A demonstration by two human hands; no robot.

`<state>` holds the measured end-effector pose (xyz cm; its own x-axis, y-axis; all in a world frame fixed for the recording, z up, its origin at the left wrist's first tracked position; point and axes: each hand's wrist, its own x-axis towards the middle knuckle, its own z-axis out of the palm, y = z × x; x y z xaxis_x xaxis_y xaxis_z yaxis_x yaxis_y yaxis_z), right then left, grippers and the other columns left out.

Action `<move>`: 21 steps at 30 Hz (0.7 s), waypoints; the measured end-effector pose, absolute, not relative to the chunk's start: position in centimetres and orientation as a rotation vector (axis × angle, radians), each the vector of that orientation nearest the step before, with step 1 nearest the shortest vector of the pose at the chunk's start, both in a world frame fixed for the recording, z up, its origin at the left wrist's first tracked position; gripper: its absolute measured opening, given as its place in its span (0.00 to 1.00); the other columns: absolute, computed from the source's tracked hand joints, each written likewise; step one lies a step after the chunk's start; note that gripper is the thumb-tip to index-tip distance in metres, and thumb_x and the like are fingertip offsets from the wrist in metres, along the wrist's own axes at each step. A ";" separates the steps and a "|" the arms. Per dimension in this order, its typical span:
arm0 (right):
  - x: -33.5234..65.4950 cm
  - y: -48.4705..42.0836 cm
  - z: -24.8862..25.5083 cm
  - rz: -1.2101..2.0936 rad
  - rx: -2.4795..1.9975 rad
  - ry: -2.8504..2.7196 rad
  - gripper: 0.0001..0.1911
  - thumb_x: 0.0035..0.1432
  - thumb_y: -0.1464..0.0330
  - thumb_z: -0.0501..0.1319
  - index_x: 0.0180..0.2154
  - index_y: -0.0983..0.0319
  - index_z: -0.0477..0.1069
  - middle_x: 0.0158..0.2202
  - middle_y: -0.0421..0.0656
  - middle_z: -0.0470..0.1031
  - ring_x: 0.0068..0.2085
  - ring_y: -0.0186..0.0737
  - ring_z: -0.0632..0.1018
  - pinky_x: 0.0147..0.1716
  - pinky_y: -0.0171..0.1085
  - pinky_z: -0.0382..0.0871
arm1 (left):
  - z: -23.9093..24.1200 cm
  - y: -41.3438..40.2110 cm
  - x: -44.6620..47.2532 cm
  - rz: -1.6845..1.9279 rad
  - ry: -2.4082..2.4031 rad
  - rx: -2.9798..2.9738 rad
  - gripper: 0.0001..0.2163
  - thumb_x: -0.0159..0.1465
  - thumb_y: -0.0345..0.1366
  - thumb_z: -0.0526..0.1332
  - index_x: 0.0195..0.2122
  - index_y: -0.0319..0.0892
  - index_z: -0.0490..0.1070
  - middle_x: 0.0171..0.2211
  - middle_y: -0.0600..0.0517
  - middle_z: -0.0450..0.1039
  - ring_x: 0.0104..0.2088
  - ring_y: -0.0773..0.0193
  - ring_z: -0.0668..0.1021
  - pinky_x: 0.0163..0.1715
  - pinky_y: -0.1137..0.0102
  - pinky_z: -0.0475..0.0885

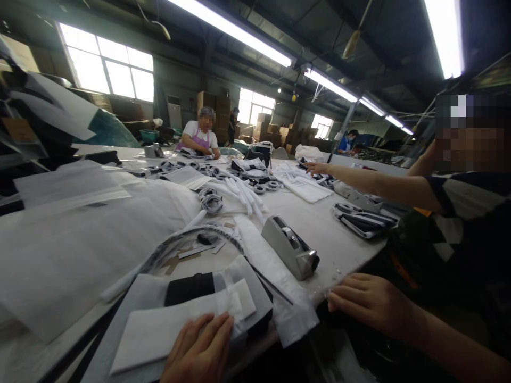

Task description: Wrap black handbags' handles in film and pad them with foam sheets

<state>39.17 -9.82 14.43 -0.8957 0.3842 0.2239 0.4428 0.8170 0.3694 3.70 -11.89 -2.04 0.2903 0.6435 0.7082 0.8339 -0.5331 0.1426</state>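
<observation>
My left hand (199, 346), fingers stretched out, lies flat on a folded white sheet (147, 335) wrapped over a black strap-like piece (189, 289). Clear tape or film (235, 298) crosses the sheet's right part. Beneath lies a larger pale wrapping sheet (147, 290), and a curved dark tube or trim in clear film (171, 239) arcs behind. My right hand (371, 303) is at the table's front edge, fingers closed together; a clear glint shows at its fingertips, too small to name. Just beyond stands a grey tape dispenser (290, 247), beside a long white plastic sleeve (267, 266).
Piled white sheets (88, 229) cover the left side. Coiled wrapped pieces (211, 202) and white tubes (243, 194) lie mid-table. On the right a co-worker's arm (367, 181) reaches over the table, near a black-and-white bundle (363, 219). Another person (199, 135) works across the table.
</observation>
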 end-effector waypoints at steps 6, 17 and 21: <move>30.5 -9.9 16.5 0.391 -0.540 -2.919 0.12 0.67 0.68 0.59 0.30 0.63 0.74 0.24 0.40 0.73 0.25 0.33 0.71 0.24 0.35 0.58 | -0.9 -12.7 4.3 -0.889 -1.617 -2.375 0.16 0.64 0.33 0.62 0.53 0.55 0.71 0.51 0.63 0.78 0.50 0.55 0.78 0.50 0.54 0.79; 21.9 0.5 12.4 2.095 -0.715 -2.502 0.14 0.52 0.64 0.73 0.32 0.70 0.79 0.22 0.38 0.73 0.24 0.28 0.70 0.23 0.26 0.62 | 0.2 -13.2 5.7 -1.227 -1.857 -2.315 0.13 0.62 0.31 0.66 0.46 0.56 0.73 0.46 0.64 0.79 0.48 0.58 0.78 0.53 0.54 0.74; 20.6 1.7 11.9 2.452 -0.545 -2.063 0.19 0.54 0.58 0.71 0.30 0.70 0.76 0.21 0.39 0.72 0.20 0.27 0.68 0.20 0.27 0.61 | -0.2 -13.0 6.2 -1.285 -1.884 -2.292 0.12 0.62 0.31 0.65 0.44 0.55 0.73 0.45 0.65 0.79 0.48 0.59 0.77 0.55 0.56 0.72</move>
